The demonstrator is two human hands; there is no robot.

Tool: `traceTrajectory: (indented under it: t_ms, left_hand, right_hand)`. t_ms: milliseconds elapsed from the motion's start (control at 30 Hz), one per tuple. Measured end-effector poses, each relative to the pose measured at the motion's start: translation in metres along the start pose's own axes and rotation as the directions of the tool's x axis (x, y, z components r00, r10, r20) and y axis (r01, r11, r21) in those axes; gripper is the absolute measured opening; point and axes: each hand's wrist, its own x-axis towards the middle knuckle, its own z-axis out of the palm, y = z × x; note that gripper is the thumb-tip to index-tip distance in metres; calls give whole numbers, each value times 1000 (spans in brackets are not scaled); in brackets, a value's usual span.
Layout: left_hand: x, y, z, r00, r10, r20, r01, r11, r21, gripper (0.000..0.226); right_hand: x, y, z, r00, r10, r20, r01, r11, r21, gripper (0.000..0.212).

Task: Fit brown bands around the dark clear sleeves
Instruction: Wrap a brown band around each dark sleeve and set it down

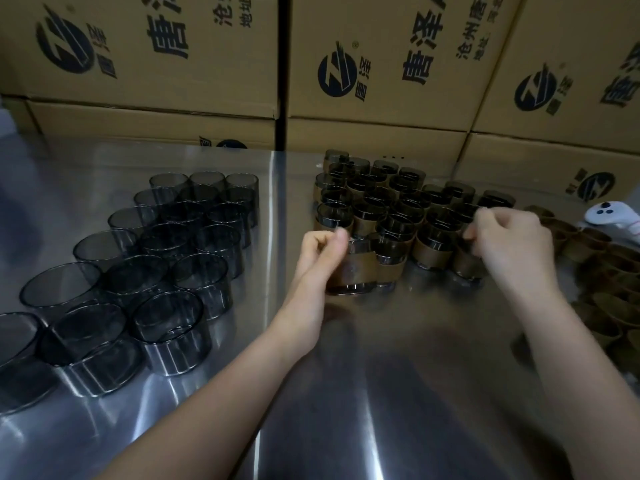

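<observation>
The banded sleeve (pixel 358 271) stood upright near the middle of the surface (pixel 381 393), at the front edge of the finished group (pixel 398 209). Its brown band (pixel 360 268) sat round the mid-wall. The left grip (pixel 320 252) curled round the sleeve's left side, holding it. The right grip (pixel 509 237) hovered clenched over the group's right row; whether it pinched anything could not be told.

Handling, as judged: the sleeve was rigid, thin-walled, smooth and probably fragile. Hold at the band, not the bare rim.

The surface's left side carried bare sleeves (pixel 145 271). Loose bands (pixel 602 282) lay at the right edge, with a white controller (pixel 611 216) behind them.
</observation>
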Motion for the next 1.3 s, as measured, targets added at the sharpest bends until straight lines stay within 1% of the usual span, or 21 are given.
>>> traceTrajectory:
  t_ms: [67, 133, 233, 300, 433, 467, 567, 633, 700, 867, 1000, 1067, 1167, 1300]
  left_hand:
    - [0, 0, -3, 1000, 31, 5, -31, 996, 82, 47]
    - [2, 0, -4, 998, 69, -9, -68, 989, 132, 52]
    - [4, 0, -6, 995, 95, -39, -85, 975, 208, 57]
    - [7, -2, -8, 991, 111, -71, -87, 956, 280, 66]
    - [11, -4, -12, 976, 152, -154, -84, 922, 377, 75]
    - [12, -4, -13, 975, 151, -162, -76, 915, 395, 77]
    - [13, -2, -14, 972, 151, -179, -51, 883, 467, 84]
    - [13, 0, -15, 963, 175, -206, -32, 830, 556, 84]
    - [13, 3, -15, 959, 182, -216, -16, 797, 603, 83]
    - [13, 3, -16, 967, 152, -205, 11, 778, 629, 82]
    - [14, 1, -15, 967, 154, -201, 9, 771, 637, 76]
    - [14, 0, -16, 969, 156, -191, 3, 767, 641, 74]
    - [15, -3, -17, 974, 149, -172, 2, 752, 659, 71]
    - [15, -3, -17, 981, 139, -139, 1, 702, 712, 71]
  right_hand:
    - [8, 7, -13, 987, 125, 98, -104, 976, -192, 32]
    - [16, 14, -24, 948, 270, 170, -208, 927, -313, 31]
    - [21, 21, -37, 876, 417, 244, -295, 861, -413, 37]
    - [20, 23, -44, 840, 471, 268, -318, 829, -459, 43]
    - [15, 20, -50, 744, 568, 352, -350, 780, -520, 48]
    - [14, 19, -50, 729, 579, 365, -350, 774, -528, 50]
    - [13, 19, -47, 732, 566, 379, -318, 777, -544, 54]
    - [12, 18, -45, 745, 546, 383, -305, 789, -533, 53]
    - [12, 19, -43, 759, 530, 380, -305, 804, -511, 51]
    - [12, 17, -34, 800, 478, 361, -299, 841, -451, 48]
    - [11, 11, -27, 838, 408, 361, -265, 884, -385, 36]
    - [9, 9, -23, 858, 364, 364, -242, 909, -339, 33]
    - [4, 5, -16, 877, 288, 385, -187, 942, -279, 22]
    - [0, 0, -6, 885, 209, 416, -124, 967, -223, 20]
